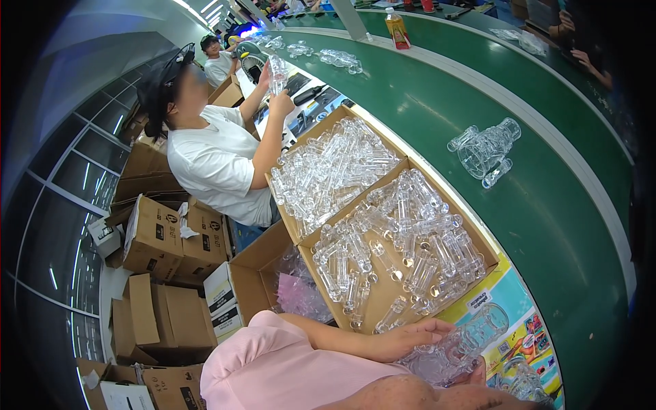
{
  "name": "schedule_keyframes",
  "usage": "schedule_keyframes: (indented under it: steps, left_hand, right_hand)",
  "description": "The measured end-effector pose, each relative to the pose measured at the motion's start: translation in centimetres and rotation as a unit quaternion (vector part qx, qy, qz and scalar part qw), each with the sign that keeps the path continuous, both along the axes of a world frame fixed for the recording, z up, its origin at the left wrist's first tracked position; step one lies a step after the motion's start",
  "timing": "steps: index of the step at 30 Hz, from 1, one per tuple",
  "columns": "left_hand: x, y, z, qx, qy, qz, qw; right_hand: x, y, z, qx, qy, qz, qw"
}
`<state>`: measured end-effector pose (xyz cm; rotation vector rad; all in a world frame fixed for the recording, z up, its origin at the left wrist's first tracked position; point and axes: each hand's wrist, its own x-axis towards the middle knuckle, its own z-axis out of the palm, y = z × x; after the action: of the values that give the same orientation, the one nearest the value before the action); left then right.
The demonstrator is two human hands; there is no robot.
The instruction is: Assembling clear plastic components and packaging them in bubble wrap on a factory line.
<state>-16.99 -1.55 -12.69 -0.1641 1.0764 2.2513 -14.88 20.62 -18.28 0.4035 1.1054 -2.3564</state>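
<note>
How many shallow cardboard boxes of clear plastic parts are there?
2, side by side: the farther box beside the nearest co-worker, the nearer box by the left hand. Others may be hidden.

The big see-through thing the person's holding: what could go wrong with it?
The large clear, hollow, rounded piece might slip from the left hand, because its surface looks smooth and shiny. It could also bump the second clear, rounded piece lying close by. And since the left hand is right beside the open brown cardboard box, it might knock the small clear, tube-shaped pieces inside.
</note>
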Motion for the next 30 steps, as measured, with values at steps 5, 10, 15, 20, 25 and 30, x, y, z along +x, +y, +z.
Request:
schedule_keyframes:
  steps: [5,10,15,20,25,30]
  left_hand:
    - [0.2,0.0,-0.3,-0.020,0.020,0.002,1.000]
    - [0.2,0.0,-0.4,-0.014,0.016,0.009,1.000]
    - [0.2,0.0,-0.3,-0.022,0.026,-0.005,0.999]
    - [0.2,-0.1,-0.3,-0.011,0.014,0.001,1.000]
    - [0.2,0.1,-0.4,-0.008,0.017,0.001,1.000]
    - [0.3,0.1,-0.5,0.006,0.018,0.003,1.000]
  right_hand:
    - [0.0,-0.6,0.0,-0.087,-0.214,-0.160,0.960]
    - [-1.4,-1.9,3.6,-0.176,-0.333,-0.226,0.898]
    - [-0.4,0.8,-2.3,-0.015,0.112,0.049,0.992]
    - [0.1,1.7,-5.4,0.015,0.077,0.022,0.997]
    - [-0.3,1.7,-5.9,0.011,0.089,0.022,0.996]
    - [-0.7,1.8,-5.9,0.008,0.098,0.020,0.995]
